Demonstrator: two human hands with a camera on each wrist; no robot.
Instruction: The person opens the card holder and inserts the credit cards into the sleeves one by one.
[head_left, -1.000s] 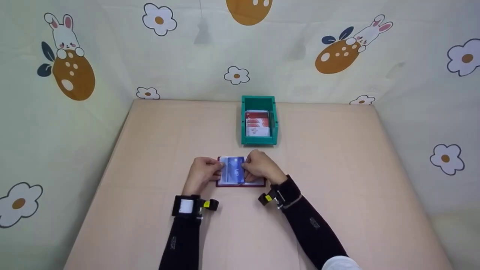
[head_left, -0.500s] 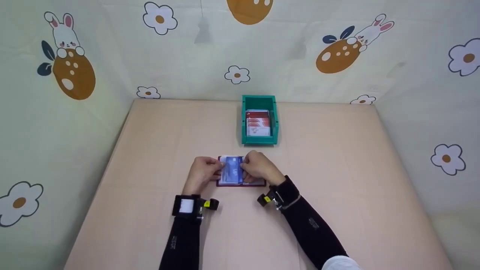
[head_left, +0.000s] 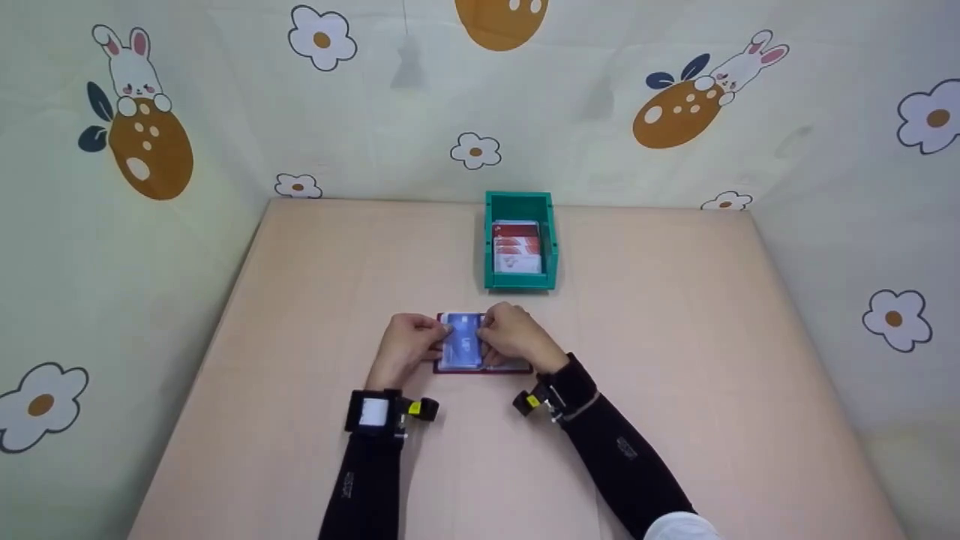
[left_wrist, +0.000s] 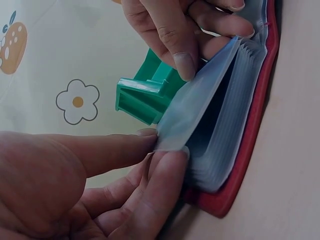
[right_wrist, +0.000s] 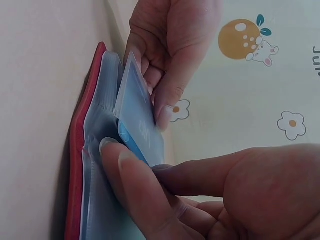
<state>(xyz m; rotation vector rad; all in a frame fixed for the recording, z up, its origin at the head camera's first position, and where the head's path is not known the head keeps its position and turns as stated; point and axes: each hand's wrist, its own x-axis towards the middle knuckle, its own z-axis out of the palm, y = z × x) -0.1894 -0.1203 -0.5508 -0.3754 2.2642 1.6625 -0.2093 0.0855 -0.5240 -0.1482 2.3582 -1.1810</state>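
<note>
A card holder with a red cover [left_wrist: 250, 160] and a stack of clear sleeve pages lies spread on the table. A blue card [head_left: 463, 341] sits mostly inside its raised left clear sleeve [left_wrist: 195, 110]; a strip of blue shows past the sleeve's inner edge in the right wrist view. My left hand [head_left: 409, 345] pinches the sleeve's outer edge between thumb and fingers. At the inner edge, near the fold, my right hand [head_left: 517, 334] pinches the card's end. Its fingers partly hide the right-hand pages.
Behind the holder stands a green bin [head_left: 520, 281] with several red and white cards [head_left: 517, 247] in it. A patterned cloth wall [head_left: 375, 135] rises at the table's back edge and along both sides.
The blue card has slid left, deeper into the sleeve, and my right hand has moved slightly left with it. My left hand keeps its place on the sleeve's outer edge.
</note>
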